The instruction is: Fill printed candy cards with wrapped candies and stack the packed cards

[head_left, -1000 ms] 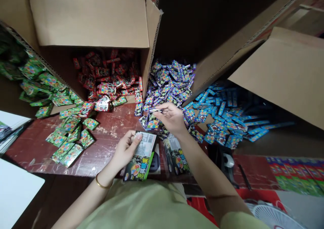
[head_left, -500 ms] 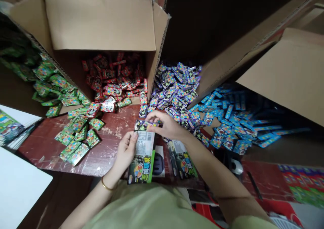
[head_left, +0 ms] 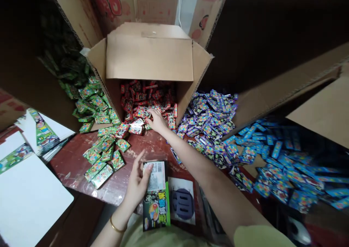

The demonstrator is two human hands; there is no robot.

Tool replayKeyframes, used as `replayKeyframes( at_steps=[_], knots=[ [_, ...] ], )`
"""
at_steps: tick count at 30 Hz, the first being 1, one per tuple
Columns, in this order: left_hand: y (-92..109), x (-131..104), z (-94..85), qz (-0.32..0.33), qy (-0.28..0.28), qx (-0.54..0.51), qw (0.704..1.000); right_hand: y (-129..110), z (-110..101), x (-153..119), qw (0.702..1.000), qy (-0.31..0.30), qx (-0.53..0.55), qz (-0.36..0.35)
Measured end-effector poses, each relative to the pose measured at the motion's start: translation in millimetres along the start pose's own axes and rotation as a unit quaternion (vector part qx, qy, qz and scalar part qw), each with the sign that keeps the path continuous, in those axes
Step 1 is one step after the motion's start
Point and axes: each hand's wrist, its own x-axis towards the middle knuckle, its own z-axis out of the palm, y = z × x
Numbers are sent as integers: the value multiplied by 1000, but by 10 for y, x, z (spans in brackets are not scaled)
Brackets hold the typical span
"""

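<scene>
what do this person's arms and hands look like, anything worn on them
Both forearms are bare, with no gloves on either hand. The left hand has a thin gold bangle at the wrist. The right hand shows no ring or watch; its arm ends in a short pale yellow-green sleeve at the shoulder, matching the shirt.

Left hand (head_left: 139,181) is sitting close to the body near the bench's near edge, wrist bent, thumb and fingers (head_left: 148,168) gripping flat. Right arm is stretching fully forward toward the far edge, right hand (head_left: 156,120) palm down, fingers curling, grip state unclear.
</scene>
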Motion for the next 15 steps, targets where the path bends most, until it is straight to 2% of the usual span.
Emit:
replayKeyframes(
  at_steps=[3, 6, 9, 12, 13, 15],
  knots=[
    [-27, 35, -76, 9, -21, 9, 1000, -44, 148, 239, 1000, -21, -21, -5],
    [-85, 64, -120, -23, -20, -33, 999, 1, 92, 130, 1000, -20, -7, 22],
    [-141, 88, -97, -37, -14, -62, 997, 95, -207, -219, 989, -39, 114, 81],
    [-162, 111, -23, -37, -30, -64, 997, 142, -639, -648, 932, -75, 300, 187],
    [-159, 116, 6, -35, -38, -64, 997, 139, -775, -780, 912, -69, 342, 217],
    [-138, 122, 61, -31, -54, -65, 996, 108, -994, -1001, 883, -20, 397, 249]
  ],
)
